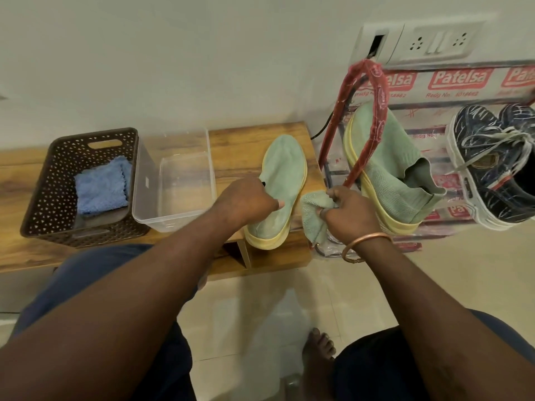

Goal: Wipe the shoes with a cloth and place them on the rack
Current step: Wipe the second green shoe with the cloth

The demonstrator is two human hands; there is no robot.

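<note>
Far to the left of the left fingers, a blue cloth (101, 189) lies in a brown basket (37, 180), with a clear tub (144, 180) just beside it. The left hand (249, 201) grips the green shoe (285, 175) at its collar, thumb on the upper. The curled fingertips and the shoe's opening are hidden under the hand.

The shoe's heel hangs over the front edge of the bench (240, 143), so a hard wipe or a slack grip could tip it to the floor.

Just right of that thumb, the right hand (347, 217) pinches a bunched green cloth (314, 215). Its dangling corner could snag the leg of the rack (373, 91).

Just beyond the right knuckles, a second green shoe (388, 160) leans tilted on the rack, and a knock might dislodge it. Further right, a dark sneaker (489, 157) is cut off by the frame's edge. The rack's shelves are hard to make out behind printed wrapping.
</note>
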